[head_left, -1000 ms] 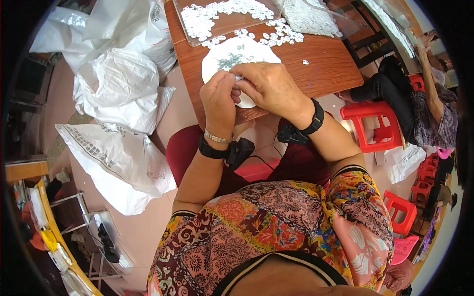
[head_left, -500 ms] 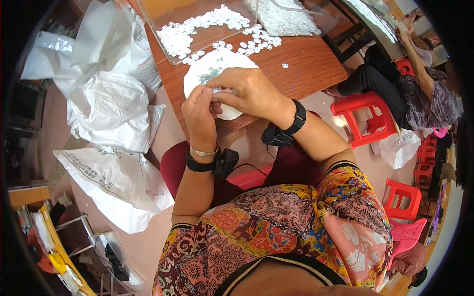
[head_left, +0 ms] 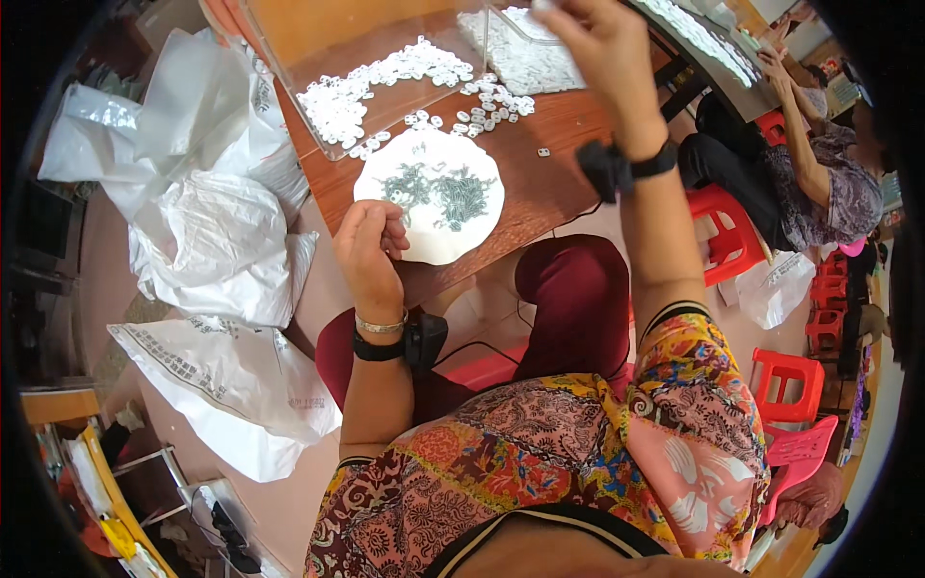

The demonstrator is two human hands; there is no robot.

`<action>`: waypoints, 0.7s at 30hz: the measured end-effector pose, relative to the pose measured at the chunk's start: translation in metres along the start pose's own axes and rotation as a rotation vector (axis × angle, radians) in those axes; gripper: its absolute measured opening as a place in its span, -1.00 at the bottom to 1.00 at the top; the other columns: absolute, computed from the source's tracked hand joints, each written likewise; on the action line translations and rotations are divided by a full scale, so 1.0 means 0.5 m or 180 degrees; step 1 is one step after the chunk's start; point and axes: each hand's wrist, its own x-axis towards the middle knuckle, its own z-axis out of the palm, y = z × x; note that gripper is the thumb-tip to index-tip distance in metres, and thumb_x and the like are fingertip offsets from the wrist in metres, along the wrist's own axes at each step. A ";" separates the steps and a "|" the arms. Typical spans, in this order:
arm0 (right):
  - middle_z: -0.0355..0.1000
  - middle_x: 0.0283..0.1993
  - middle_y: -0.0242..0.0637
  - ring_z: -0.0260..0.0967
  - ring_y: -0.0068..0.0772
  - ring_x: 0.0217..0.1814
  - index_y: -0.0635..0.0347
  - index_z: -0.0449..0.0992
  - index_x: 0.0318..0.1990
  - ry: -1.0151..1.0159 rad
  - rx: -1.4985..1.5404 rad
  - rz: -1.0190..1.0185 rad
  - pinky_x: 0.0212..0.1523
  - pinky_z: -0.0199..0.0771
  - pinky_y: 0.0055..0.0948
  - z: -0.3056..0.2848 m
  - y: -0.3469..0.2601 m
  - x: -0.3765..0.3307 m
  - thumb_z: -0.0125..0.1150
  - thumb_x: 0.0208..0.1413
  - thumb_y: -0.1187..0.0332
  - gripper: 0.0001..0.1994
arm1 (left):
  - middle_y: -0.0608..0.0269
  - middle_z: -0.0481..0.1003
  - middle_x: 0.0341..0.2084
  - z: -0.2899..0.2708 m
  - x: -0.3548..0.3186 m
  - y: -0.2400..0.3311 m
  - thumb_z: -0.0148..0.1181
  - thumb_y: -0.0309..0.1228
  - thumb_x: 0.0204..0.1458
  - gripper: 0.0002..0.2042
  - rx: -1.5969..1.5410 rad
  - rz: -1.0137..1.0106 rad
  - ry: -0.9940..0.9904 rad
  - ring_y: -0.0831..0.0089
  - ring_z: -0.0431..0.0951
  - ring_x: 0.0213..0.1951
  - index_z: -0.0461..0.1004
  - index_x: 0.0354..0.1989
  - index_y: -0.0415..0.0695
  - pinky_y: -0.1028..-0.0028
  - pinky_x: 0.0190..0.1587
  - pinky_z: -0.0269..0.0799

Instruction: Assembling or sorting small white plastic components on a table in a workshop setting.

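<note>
A white scalloped plate lies at the table's near edge, carrying loose heaps of small dark metal pieces that look like springs or screws. My left hand is at its left rim, fingers curled in; whatever they hold is hidden. Raised at the table's far side, my right hand has thumb and fingers together around a small white piece, partly cut off by the upper edge. Small white oval plastic parts with holes lie scattered behind the plate, and many more sit in a clear plastic box.
A clear bag of white parts lies at the back of the brown table. Big white sacks stand on the floor at left. Red stools are at right, where another person works at a separate table.
My hands were together over the plate. The right has moved away, up and to the right, uncovering the dark pieces; the left stays by the rim, slightly lower.
</note>
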 end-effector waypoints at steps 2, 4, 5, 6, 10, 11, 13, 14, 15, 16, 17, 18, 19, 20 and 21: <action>0.52 -0.38 -0.17 0.44 -0.47 -0.37 0.37 0.52 -0.22 0.0086 -0.0073 0.0343 -0.34 0.41 -0.53 -0.028 0.042 0.047 0.22 0.02 0.40 -0.78 | 0.36 0.35 -0.65 0.007 0.001 0.002 -0.13 -0.35 0.17 -0.75 0.0042 0.0086 -0.0044 0.64 0.33 -0.64 0.40 -0.46 -0.21 0.69 -0.61 0.11; 0.51 -0.39 -0.16 0.43 -0.48 -0.36 0.37 0.52 -0.21 0.0149 0.0046 0.0772 -0.33 0.41 -0.52 -0.042 0.049 0.076 0.21 0.03 0.38 -0.77 | 0.36 0.35 -0.65 0.010 0.005 0.001 -0.13 -0.35 0.17 -0.75 0.0032 0.0086 -0.0063 0.64 0.33 -0.64 0.40 -0.46 -0.21 0.68 -0.61 0.11; 0.51 -0.39 -0.16 0.43 -0.48 -0.36 0.37 0.52 -0.21 0.0140 0.0062 0.0774 -0.33 0.41 -0.52 -0.038 0.070 0.086 0.21 0.03 0.38 -0.77 | 0.35 0.35 -0.65 0.007 0.006 0.001 -0.14 -0.35 0.17 -0.75 0.0053 0.0089 -0.0051 0.64 0.33 -0.64 0.39 -0.46 -0.21 0.68 -0.61 0.10; 0.52 -0.36 -0.13 0.45 -0.40 -0.34 0.37 0.53 -0.20 0.0092 -0.0106 0.0720 -0.30 0.42 -0.48 -0.034 0.104 0.099 0.21 0.03 0.37 -0.76 | 0.35 0.35 -0.65 0.004 0.007 0.001 -0.14 -0.35 0.17 -0.75 0.0061 0.0085 -0.0036 0.64 0.33 -0.64 0.39 -0.46 -0.21 0.68 -0.61 0.10; 0.50 -0.27 -0.02 0.47 -0.11 -0.23 0.36 0.53 -0.21 0.0181 -0.1879 0.0451 -0.18 0.44 -0.32 0.001 0.192 0.117 0.20 -0.02 0.37 -0.75 | 0.36 0.36 -0.65 0.004 0.012 0.003 -0.06 -0.35 0.10 -0.77 -0.0207 -0.0018 -0.0036 0.65 0.30 -0.64 0.43 -0.47 -0.21 0.68 -0.59 0.15; 0.49 -0.23 -0.01 0.43 0.00 -0.15 0.30 0.55 -0.25 0.0462 -0.1936 -0.0141 -0.12 0.41 -0.25 0.006 0.189 0.102 0.20 -0.06 0.37 -0.77 | 0.37 0.36 -0.65 0.004 0.013 0.006 -0.06 -0.35 0.10 -0.77 -0.0232 -0.0013 -0.0036 0.65 0.30 -0.64 0.44 -0.48 -0.21 0.69 -0.59 0.15; 0.49 -0.27 -0.04 0.44 -0.01 -0.18 0.27 0.56 -0.26 0.0028 -0.1679 0.0031 -0.15 0.42 -0.26 0.015 0.168 0.081 0.21 -0.07 0.36 -0.78 | 0.37 0.36 -0.65 0.003 0.011 0.007 -0.06 -0.35 0.10 -0.77 -0.0195 -0.0008 -0.0009 0.65 0.30 -0.64 0.44 -0.47 -0.21 0.69 -0.59 0.15; 0.49 -0.32 -0.07 0.45 -0.03 -0.21 0.23 0.57 -0.28 -0.0389 -0.1438 0.0204 -0.19 0.43 -0.26 0.023 0.157 0.077 0.23 -0.07 0.35 -0.80 | 0.37 0.36 -0.65 0.004 0.011 0.008 -0.06 -0.35 0.10 -0.77 -0.0164 0.0002 -0.0007 0.65 0.31 -0.64 0.44 -0.47 -0.21 0.69 -0.59 0.15; 0.48 -0.38 -0.08 0.44 -0.03 -0.29 0.19 0.57 -0.28 -0.0670 -0.1035 -0.0021 -0.27 0.43 -0.25 0.042 0.161 0.065 0.23 -0.05 0.34 -0.82 | 0.37 0.36 -0.65 0.005 0.012 0.008 -0.06 -0.35 0.10 -0.77 -0.0165 -0.0003 0.0001 0.65 0.31 -0.64 0.44 -0.47 -0.21 0.69 -0.59 0.15; 0.47 -0.43 -0.05 0.44 -0.03 -0.35 0.22 0.55 -0.26 -0.0569 -0.0712 -0.0317 -0.31 0.42 -0.27 0.104 0.171 0.032 0.22 -0.02 0.33 -0.80 | 0.37 0.36 -0.65 -0.003 0.010 0.008 -0.06 -0.35 0.10 -0.77 -0.0148 -0.0029 0.0058 0.65 0.31 -0.64 0.44 -0.47 -0.22 0.69 -0.59 0.14; 0.51 -0.41 -0.22 0.41 -0.49 -0.44 0.20 0.56 -0.25 -0.1532 -0.0590 -0.0168 -0.38 0.38 -0.47 0.125 0.200 0.016 0.21 0.04 0.31 -0.81 | 0.37 0.36 -0.65 0.001 0.010 0.009 -0.06 -0.35 0.10 -0.77 -0.0209 -0.0065 0.0024 0.65 0.31 -0.64 0.44 -0.47 -0.22 0.69 -0.60 0.14; 0.49 -0.44 -0.18 0.42 -0.42 -0.45 0.19 0.56 -0.29 -0.1663 -0.0001 -0.0096 -0.36 0.39 -0.41 0.165 0.160 -0.014 0.19 0.03 0.29 -0.82 | 0.37 0.36 -0.65 -0.006 0.010 0.006 -0.06 -0.35 0.10 -0.77 -0.0195 -0.0073 0.0054 0.65 0.31 -0.64 0.44 -0.47 -0.22 0.69 -0.60 0.14; 0.50 -0.46 -0.19 0.44 -0.35 -0.43 0.19 0.57 -0.33 -0.2194 -0.0054 0.0042 -0.34 0.40 -0.40 0.192 0.164 -0.028 0.21 -0.02 0.31 -0.83 | 0.36 0.36 -0.64 -0.006 0.010 0.005 -0.09 -0.35 0.14 -0.77 -0.0137 -0.0063 0.0007 0.64 0.32 -0.64 0.42 -0.46 -0.22 0.68 -0.59 0.13; 0.50 -0.47 -0.19 0.44 -0.31 -0.43 0.18 0.58 -0.33 -0.2464 -0.0156 0.0237 -0.32 0.40 -0.39 0.213 0.156 -0.044 0.24 -0.06 0.28 -0.81 | 0.35 0.36 -0.63 -0.005 0.012 0.003 -0.13 -0.35 0.17 -0.76 -0.0079 -0.0051 -0.0039 0.64 0.33 -0.63 0.39 -0.44 -0.22 0.68 -0.59 0.13; 0.51 -0.45 -0.19 0.45 -0.29 -0.41 0.17 0.58 -0.33 -0.2663 -0.0207 0.0273 -0.30 0.41 -0.38 0.233 0.159 -0.056 0.26 -0.09 0.26 -0.79 | 0.35 0.36 -0.63 -0.004 0.013 0.003 -0.13 -0.35 0.17 -0.76 -0.0078 -0.0049 -0.0036 0.64 0.33 -0.63 0.39 -0.44 -0.22 0.68 -0.59 0.13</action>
